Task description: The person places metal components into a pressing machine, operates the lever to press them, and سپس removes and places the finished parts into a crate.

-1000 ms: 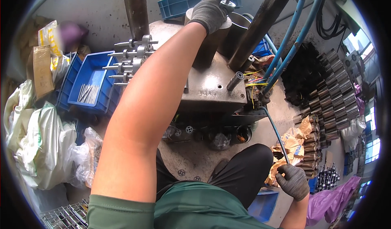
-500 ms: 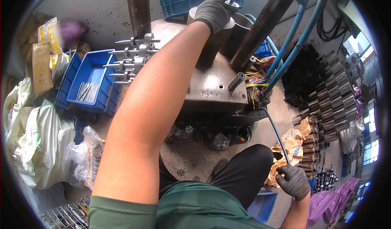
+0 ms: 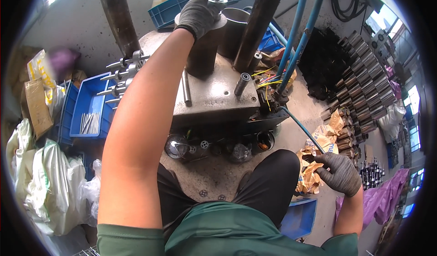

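My left hand (image 3: 199, 15), in a grey glove, reaches to the top of a dark upright cylinder (image 3: 201, 53) on the machine. Its fingers are closed round a metal shaft with a disc (image 3: 218, 0), which stands upright; the glove hides part of it. Low on the right, my gloved right hand (image 3: 341, 174) is closed on the end of a long blue-green lever (image 3: 300, 128) running down from the machine. A loose metal rod (image 3: 186, 88) rests on the machine's pale top plate (image 3: 209, 94), and a short round post (image 3: 242, 84) rises from its front right corner.
Several shafts with discs (image 3: 120, 74) lie left of the machine, beside a blue bin (image 3: 91, 99) of thin rods. Thick blue pipes (image 3: 296, 37) and coloured wires (image 3: 268, 81) flank its right side. Stacked metal cylinders (image 3: 364, 83) and brown paper (image 3: 327, 140) stand farther right.
The whole view has swung, so the machine sits farther left in the picture. My left hand stays on the shaft with the disc, and my right hand stays on the lever.
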Tool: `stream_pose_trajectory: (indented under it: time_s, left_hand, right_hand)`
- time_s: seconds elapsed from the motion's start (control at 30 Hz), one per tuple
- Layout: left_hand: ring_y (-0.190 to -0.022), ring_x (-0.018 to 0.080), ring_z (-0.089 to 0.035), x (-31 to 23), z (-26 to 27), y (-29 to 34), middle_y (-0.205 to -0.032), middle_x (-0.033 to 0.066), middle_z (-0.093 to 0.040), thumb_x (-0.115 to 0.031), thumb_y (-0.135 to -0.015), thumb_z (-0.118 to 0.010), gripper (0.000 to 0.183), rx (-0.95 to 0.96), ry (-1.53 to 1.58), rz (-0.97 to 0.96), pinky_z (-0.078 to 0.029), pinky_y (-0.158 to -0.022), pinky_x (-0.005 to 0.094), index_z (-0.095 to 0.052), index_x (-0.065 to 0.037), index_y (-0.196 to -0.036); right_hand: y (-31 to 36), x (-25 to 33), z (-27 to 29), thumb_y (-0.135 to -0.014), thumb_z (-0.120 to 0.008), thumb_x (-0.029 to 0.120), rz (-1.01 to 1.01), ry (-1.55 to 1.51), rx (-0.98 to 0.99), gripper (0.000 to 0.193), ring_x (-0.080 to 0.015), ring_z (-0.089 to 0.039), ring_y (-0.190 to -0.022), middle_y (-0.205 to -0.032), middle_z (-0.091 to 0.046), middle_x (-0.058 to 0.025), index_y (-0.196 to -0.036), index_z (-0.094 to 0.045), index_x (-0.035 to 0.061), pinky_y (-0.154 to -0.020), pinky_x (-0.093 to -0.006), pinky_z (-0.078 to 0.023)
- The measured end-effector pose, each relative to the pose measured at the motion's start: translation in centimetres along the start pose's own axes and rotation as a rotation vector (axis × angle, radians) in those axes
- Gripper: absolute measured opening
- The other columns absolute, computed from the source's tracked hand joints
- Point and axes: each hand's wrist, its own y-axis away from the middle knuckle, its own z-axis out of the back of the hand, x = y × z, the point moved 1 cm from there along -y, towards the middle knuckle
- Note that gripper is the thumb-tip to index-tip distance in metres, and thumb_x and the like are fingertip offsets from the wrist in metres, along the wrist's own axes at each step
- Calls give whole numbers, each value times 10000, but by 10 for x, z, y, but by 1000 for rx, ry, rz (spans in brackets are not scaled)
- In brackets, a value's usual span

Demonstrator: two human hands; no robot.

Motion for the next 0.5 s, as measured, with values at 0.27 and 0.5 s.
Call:
stream_pose_trajectory:
  time_s: [0.27, 0.5]
  left_hand:
    - [-810, 158, -678, 0, 2, 0, -921, 68, -741, -230, -943, -750, 381, 119, 423, 213, -568, -787, 310, -683, -89, -1291]
    - [-920, 150, -682, 1, 7, 1, -1049, 63, -745, -203, -963, -737, 337, 103, 565, 267, -561, -862, 302, -693, -64, -1267]
  right_hand:
    - [0, 1, 10, -848, -715, 117, 10, -26, -197, 302, -343, -720, -800, -953, -717, -189, -1125, -688, 0, -753, -395, -574]
    - [-79, -22, 69, -949, -656, -13, 316, -21, -970, 286, -157, -684, -1013, -1096, -697, -102, -1235, -663, -25, -905, -290, -551]
